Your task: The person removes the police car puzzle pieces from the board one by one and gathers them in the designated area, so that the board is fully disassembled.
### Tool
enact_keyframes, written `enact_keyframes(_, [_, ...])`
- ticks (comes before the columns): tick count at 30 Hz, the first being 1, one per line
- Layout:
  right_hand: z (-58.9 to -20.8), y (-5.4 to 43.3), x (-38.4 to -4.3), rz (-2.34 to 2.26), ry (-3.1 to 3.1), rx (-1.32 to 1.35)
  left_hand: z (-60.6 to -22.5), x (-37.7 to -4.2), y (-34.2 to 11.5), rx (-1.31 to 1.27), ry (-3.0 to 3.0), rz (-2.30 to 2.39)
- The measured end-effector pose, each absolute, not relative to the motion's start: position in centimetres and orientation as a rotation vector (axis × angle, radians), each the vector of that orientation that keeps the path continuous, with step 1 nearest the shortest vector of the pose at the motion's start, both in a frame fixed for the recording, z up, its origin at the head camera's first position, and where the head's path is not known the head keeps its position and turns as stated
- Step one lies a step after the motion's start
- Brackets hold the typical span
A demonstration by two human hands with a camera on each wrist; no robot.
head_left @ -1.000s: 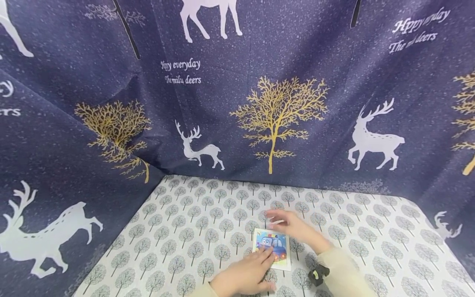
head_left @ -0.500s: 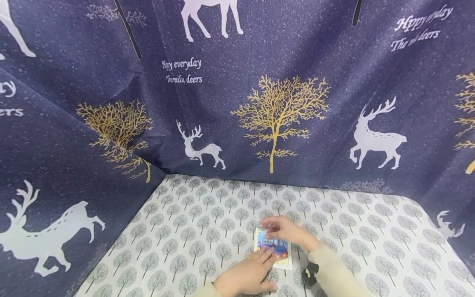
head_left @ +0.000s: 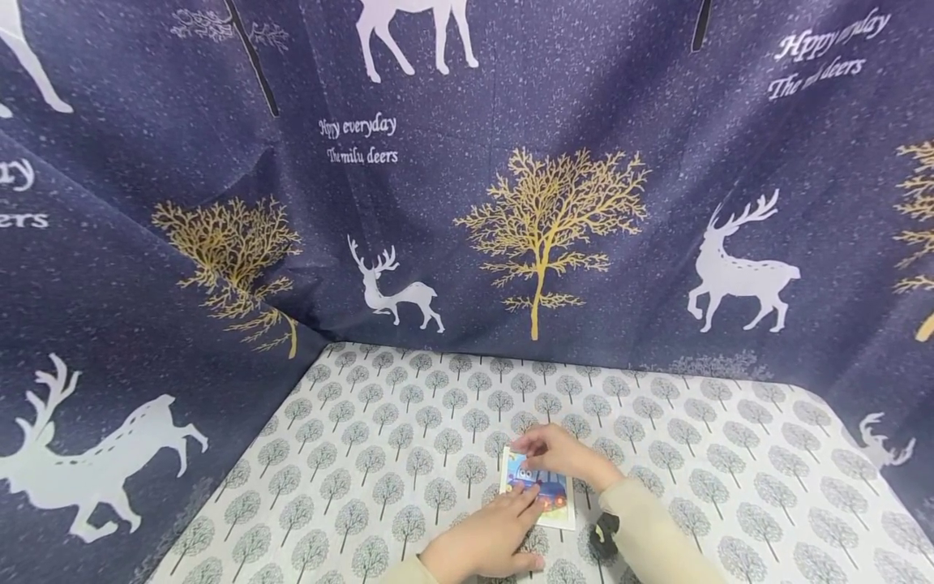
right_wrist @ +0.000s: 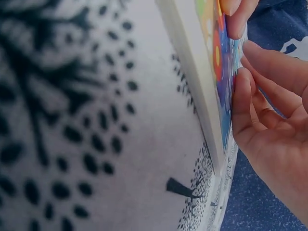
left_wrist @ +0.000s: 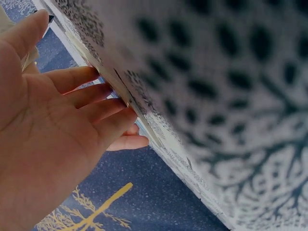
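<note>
A small rectangular board (head_left: 556, 489) lies on the tablecloth, printed with a cartoon blue car and edged in white. Its pale, thick side (right_wrist: 208, 115) shows in the right wrist view. My left hand (head_left: 490, 531) rests on its lower left part with straight, spread fingers, and in the left wrist view the palm (left_wrist: 62, 125) faces the camera. Over the board's top part, my right hand (head_left: 565, 456) has bent fingers, thumb and index tips at the picture. Whether they pinch anything there, I cannot tell. The right hand (right_wrist: 279, 101) covers the picture's upper right area.
A white tablecloth (head_left: 409, 414) printed with grey trees covers the table. Behind and to the left hangs a dark blue curtain (head_left: 613, 105) with white deer and golden trees. A black device (head_left: 606, 531) shows at my right wrist.
My right hand has come down and toward me, from beyond the board's top edge onto its upper part. The left hand and board have hardly moved.
</note>
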State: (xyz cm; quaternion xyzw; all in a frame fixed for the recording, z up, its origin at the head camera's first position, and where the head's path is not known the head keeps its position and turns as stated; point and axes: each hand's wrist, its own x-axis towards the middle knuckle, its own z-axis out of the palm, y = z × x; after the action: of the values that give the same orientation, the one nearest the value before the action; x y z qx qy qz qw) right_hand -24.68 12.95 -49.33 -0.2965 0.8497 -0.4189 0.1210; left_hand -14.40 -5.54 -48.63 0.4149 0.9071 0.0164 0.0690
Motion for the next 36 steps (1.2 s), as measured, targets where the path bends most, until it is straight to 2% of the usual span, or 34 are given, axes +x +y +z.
enact_keyframes(18, [-49.19, 12.26, -24.79, -1.226, 2.498, -0.785, -48.29, -14.30, -5.28, 1.188, 2.727, 0.065])
enact_keyframes(36, [-49.28, 12.37, -24.80, -1.241, 2.479, -0.811, -48.37, -14.40, -5.31, 1.173, 2.696, 0.083])
